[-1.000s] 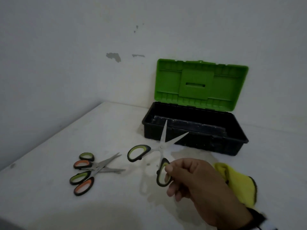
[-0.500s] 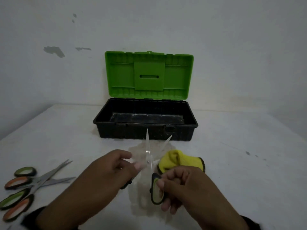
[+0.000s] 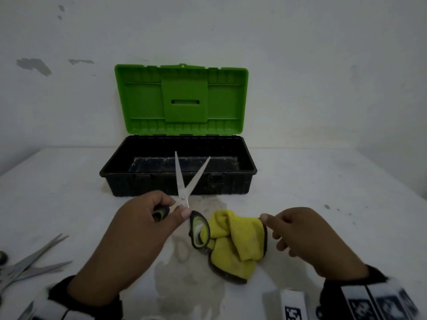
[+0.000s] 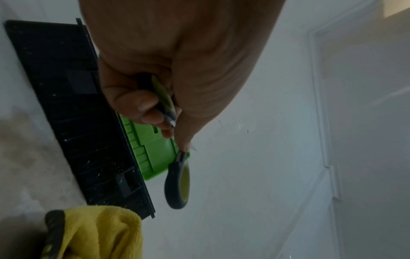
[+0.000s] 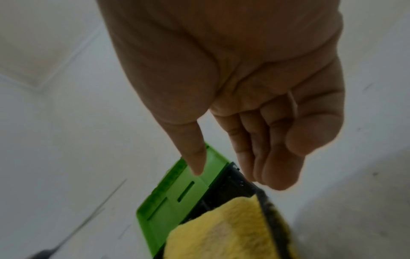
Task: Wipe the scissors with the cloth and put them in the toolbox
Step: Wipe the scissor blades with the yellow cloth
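White tabletop, open toolbox (image 3: 178, 176) at twelve o'clock: the left hand (image 3: 138, 227) grips the spread scissors (image 3: 184, 195) while the empty, loose-fingered right hand (image 3: 307, 239) reaches for the cloth (image 3: 235, 245) at three o'clock, wiping seemingly next.

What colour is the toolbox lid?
Bright green; the lid stands open above the black toolbox, clearest in the head view.

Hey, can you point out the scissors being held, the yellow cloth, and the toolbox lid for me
held scissors (image 3: 183, 181), head view, on the blades just above the pivot.
yellow cloth (image 3: 233, 241), head view, on the middle of its crumpled folds.
toolbox lid (image 3: 182, 100), head view, on the raised centre panel of the open green lid.
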A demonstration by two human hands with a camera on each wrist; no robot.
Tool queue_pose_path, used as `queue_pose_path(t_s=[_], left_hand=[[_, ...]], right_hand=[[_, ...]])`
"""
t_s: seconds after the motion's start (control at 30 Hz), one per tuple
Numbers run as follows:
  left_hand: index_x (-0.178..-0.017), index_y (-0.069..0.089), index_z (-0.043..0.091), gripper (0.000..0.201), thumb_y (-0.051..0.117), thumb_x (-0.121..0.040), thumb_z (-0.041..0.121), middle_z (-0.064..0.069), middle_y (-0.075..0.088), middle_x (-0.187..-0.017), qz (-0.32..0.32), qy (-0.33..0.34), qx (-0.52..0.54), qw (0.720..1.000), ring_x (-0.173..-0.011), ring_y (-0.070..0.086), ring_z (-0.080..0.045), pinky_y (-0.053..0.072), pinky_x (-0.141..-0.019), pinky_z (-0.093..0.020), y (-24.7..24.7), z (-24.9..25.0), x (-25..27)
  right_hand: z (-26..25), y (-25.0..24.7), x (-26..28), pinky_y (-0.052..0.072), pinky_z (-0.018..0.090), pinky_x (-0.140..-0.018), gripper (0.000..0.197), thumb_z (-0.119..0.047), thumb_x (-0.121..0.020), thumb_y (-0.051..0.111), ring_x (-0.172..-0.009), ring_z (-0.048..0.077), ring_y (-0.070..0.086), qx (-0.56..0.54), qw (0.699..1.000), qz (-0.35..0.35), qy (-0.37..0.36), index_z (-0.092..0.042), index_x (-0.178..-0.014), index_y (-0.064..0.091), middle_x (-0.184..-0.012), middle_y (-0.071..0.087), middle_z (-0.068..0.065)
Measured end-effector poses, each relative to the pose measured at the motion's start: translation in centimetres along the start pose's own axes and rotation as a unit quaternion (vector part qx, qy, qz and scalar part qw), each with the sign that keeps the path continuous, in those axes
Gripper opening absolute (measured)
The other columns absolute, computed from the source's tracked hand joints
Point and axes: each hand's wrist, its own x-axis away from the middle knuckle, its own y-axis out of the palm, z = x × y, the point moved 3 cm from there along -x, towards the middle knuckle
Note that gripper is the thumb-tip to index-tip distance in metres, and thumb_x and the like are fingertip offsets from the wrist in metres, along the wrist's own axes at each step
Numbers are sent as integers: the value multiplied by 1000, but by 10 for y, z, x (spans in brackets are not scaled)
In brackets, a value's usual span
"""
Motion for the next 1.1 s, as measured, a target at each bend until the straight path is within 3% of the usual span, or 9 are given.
queue_pose_path(t_s=[0.1,0.23,0.37,0.53,0.67,0.83,0.9,0.97,1.1], left_hand=[[-72,66,27,23,71,-74,49,10,53,-51,17,17,41,999,-41,44,-4,41,-47,-28,1,3,-7],[-69,66,26,19,73,-78,42,7,57,-51,33,45,48,997,-38,45,-4,37,-41,-14,2,16,-14],[-69,64,27,20,75,-76,42,11,59,-60,60,71,17,995,-47,50,-5,40,-47,-12,0,24,-22],[-66,64,25,22,78,-74,41,10,57,-62,75,86,21,993,-49,46,-6,37,-46,-13,1,29,-32],[-66,66,24,24,80,-70,43,10,57,-58,72,85,33,993,-47,46,-5,37,-47,-12,3,35,-44],[-64,62,24,31,81,-65,47,5,56,-59,97,95,49,989,-50,47,-2,38,-50,-12,0,46,-61],[-63,61,24,32,82,-64,48,9,53,-56,107,101,51,988,-48,45,-2,37,-48,-12,-2,50,-68],[-62,62,23,33,83,-62,49,11,50,-50,109,102,58,987,-43,42,-2,36,-45,-12,-4,53,-73],[-61,63,21,37,84,-60,51,14,47,-45,104,102,62,987,-40,38,-4,33,-41,-12,-5,54,-79]], right_hand=[[9,8,-13,57,31,-57,56,-51,-89,63,-66,30,72,35,996,-72,30,2,-77,74,-70,74,15],[8,15,-19,56,30,-59,32,-34,-88,71,-73,30,72,16,992,-122,2,-4,-77,75,-71,75,12],[-1,3,-19,46,14,-56,28,-36,-91,65,-59,8,65,98,992,-33,-67,-15,-71,70,-63,72,0],[-26,-16,-16,33,11,-53,25,-27,-95,57,-61,5,53,248,950,77,-171,-26,-71,55,-66,57,-9],[-53,-35,-15,44,11,-68,15,-27,-86,64,-80,-1,62,57,944,184,-267,-26,-71,61,-89,68,-15],[-87,-43,-30,50,29,-86,17,-25,-96,53,-101,7,67,-213,927,122,-283,-20,-93,69,-103,74,-7],[-100,-41,-38,53,28,-78,19,-19,-101,51,-89,13,70,-231,919,106,-301,-14,-90,65,-94,74,0],[-112,-41,-45,50,18,-65,17,-22,-99,53,-74,16,65,-207,918,121,-317,-15,-88,64,-81,68,3],[-125,-33,-54,47,21,-59,10,-22,-97,56,-69,20,60,-186,920,53,-340,-23,-94,65,-78,65,3]])
